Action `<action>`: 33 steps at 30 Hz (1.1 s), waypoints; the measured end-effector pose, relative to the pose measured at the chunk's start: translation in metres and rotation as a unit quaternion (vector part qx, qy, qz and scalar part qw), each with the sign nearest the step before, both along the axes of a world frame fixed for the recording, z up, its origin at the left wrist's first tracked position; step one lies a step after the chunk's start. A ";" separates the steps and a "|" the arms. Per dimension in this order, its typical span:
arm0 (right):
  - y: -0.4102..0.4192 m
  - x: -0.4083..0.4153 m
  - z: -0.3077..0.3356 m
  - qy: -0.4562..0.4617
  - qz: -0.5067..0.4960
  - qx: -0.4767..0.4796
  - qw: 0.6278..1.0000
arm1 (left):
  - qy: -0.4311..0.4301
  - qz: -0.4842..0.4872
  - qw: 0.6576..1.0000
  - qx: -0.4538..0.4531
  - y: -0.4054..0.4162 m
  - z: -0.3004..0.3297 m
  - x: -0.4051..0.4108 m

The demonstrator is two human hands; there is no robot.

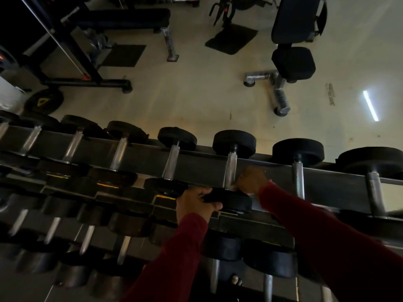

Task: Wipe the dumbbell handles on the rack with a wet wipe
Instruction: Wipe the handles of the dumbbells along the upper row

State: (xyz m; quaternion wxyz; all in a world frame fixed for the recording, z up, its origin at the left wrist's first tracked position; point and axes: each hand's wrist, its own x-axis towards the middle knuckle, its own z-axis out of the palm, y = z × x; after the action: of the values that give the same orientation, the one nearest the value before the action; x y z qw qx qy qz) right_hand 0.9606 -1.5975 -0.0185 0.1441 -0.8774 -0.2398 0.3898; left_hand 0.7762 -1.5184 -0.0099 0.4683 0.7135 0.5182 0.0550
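The setting is a dim gym with a pale floor (196,94); a light strip is reflected in the floor at the right. Beyond the rack stand a flat bench (130,18), an adjustable bench (294,40) with chromed feet, two dark floor mats, and a black frame at the upper left with a weight plate (43,101) lying beside it. The dumbbell rack (207,168) crosses the view from left to right in several tiers, each tier carrying a row of black-headed dumbbells with bright metal handles. On the top tier, one dumbbell (233,171) lies near the centre of the view, with its near head toward the person. The left hand (194,205), in a dark red sleeve, grips the near head of this dumbbell, fingers curled over its top edge and thumb against its face. The right hand (250,179), also red-sleeved and motion-blurred, is closed against the lower part of the dumbbell handle (231,168). A small pale patch at this hand may be the wet wipe; it cannot be confirmed. A bare foot (236,280) shows below the rack.
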 end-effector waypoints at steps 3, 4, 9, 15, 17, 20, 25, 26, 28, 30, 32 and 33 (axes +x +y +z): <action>0.000 -0.001 -0.011 0.004 -0.053 0.010 0.999 | -0.005 0.004 1.000 -0.005 0.001 -0.001 -0.001; -0.001 -0.004 -0.010 0.002 -0.055 0.014 0.998 | -0.007 0.005 1.000 -0.005 0.001 -0.001 -0.001; -0.002 -0.004 -0.010 -0.012 -0.080 0.029 0.996 | -0.013 -0.002 1.000 0.001 0.001 -0.002 -0.001; -0.015 -0.008 0.001 -0.019 -0.047 0.104 0.993 | -0.015 0.002 1.000 -0.005 0.004 -0.003 -0.001; -0.019 -0.015 0.000 -0.021 -0.060 0.140 0.988 | -0.016 -0.001 1.000 -0.006 0.004 -0.003 -0.001; -0.016 -0.022 -0.007 -0.062 -0.115 0.187 0.973 | -0.016 -0.004 1.000 -0.002 0.004 -0.005 -0.002; 0.008 -0.013 -0.009 -0.174 -0.155 0.228 0.945 | -0.017 -0.009 1.000 -0.002 0.005 -0.008 -0.002; 0.014 -0.010 -0.011 -0.189 -0.171 0.230 0.939 | -0.018 -0.010 1.000 -0.001 0.005 -0.008 -0.002; 0.024 -0.006 -0.013 -0.201 -0.218 0.238 0.925 | -0.020 -0.011 1.000 0.001 0.005 -0.009 -0.002; 0.032 -0.005 -0.013 -0.180 -0.297 0.263 0.900 | -0.020 -0.013 1.000 0.002 0.005 -0.010 -0.002; 0.036 -0.006 -0.013 -0.122 -0.395 0.282 0.865 | -0.023 -0.009 1.000 0.003 0.005 -0.011 -0.003; 0.037 -0.006 -0.013 -0.078 -0.447 0.287 0.844 | -0.025 -0.008 1.000 0.002 0.005 -0.012 -0.003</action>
State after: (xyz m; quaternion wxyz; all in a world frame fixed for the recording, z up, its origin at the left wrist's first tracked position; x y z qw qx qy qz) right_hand 0.9550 -1.5604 -0.0316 0.5290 -0.8365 0.0661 0.1269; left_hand 0.7733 -1.5137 -0.0217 0.4798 0.7172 0.5006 0.0698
